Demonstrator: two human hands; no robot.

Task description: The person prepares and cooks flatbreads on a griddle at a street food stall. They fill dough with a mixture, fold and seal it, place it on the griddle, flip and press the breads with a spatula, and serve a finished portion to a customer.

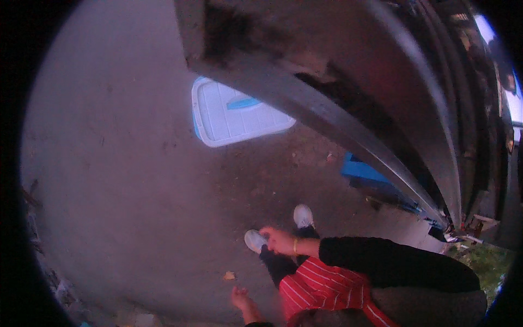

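Observation:
My right hand (pixel 280 242) is held over the legs and a light shoe (pixel 255 241), fingers loosely bent, with nothing visible in it; a yellow band circles the wrist. Lower down, my left hand (pixel 242 298) hangs above the floor with its fingers partly apart, also holding nothing that shows. A small tan scrap (pixel 229 276) lies on the ground just above it in the picture. I wear a red apron with white stripes (pixel 327 286) over dark clothes. The second light shoe (pixel 303 216) stands a little farther forward.
A long metal-edged table or counter (pixel 327 110) crosses the upper right. Partly under its edge, a storage box with a white lid and blue handle (pixel 216 118) rests on the concrete floor (pixel 122 184). A blue object (pixel 363 169) is lower right. Debris lines the left rim.

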